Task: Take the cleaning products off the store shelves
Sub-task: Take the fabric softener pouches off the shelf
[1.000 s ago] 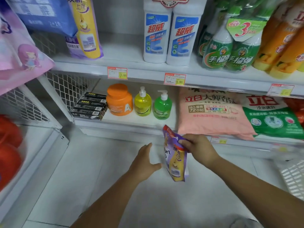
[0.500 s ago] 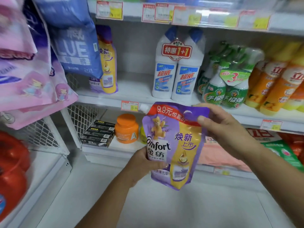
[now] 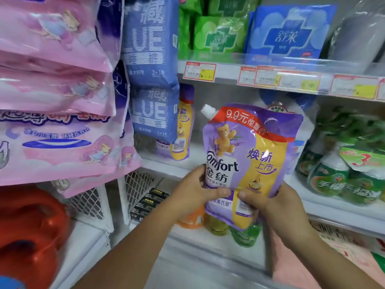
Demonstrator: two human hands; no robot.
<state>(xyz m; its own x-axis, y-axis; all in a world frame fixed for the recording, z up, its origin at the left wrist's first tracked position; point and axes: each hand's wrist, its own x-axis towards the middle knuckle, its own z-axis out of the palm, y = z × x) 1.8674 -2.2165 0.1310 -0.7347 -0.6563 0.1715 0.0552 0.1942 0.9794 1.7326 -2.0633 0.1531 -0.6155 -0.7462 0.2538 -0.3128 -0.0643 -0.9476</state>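
R grip (image 3: pixel 277 209) dropped to pouch (image 3: pixel 250 155) base | +L grip (image 3: pixel 193 195) | 1 shelf pouch (image 3: pixel 183 130)

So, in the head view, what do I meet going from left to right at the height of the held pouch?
Pink packs → blue packs → pouch on the shelf → held pouch → green bottles.

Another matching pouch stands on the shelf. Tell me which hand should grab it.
Left, probably: the left hand sits nearer the shelf pouch, while the right hand grips the held pouch and could carry it.
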